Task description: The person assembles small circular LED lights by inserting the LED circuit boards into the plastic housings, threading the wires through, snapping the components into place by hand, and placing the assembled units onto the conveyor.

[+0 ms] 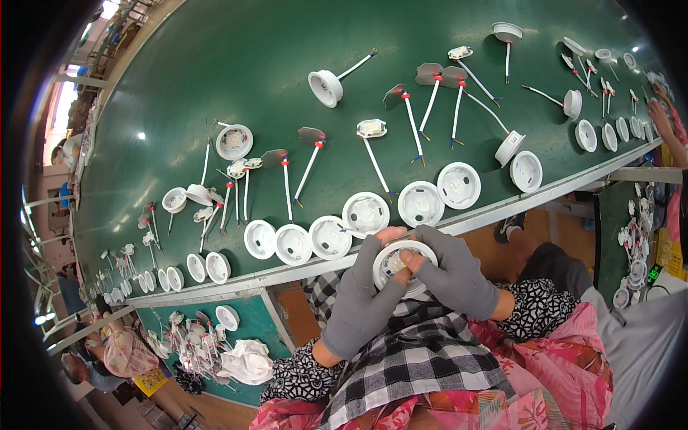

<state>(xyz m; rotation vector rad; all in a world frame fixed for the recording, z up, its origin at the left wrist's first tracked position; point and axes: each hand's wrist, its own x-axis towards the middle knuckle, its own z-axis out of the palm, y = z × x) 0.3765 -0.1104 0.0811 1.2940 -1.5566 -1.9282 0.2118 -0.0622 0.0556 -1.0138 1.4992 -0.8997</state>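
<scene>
In front of my lap, just off the bench edge, I hold a round white lamp housing (418, 288) with a pale board carrying small yellowish dots inside it. My left hand (360, 302), in a grey glove with bare fingertips, wraps its near left side. The right hand (456, 276), gloved alike, grips the right side. Both thumbs press on the board inside the rim. Fingers behind the housing are partly hidden. Just beyond my hands, empty white cups (366, 213) line the bench edge, with another cup (421, 204) beside them.
On the green conveyor-like bench (244, 79) lie cabled parts with grey plates (312, 135) and a wired cup (326, 88). A lower shelf at left carries tangled wired parts (197, 340) and a white cloth (247, 360). A co-worker's hand (661, 118) is at far right.
</scene>
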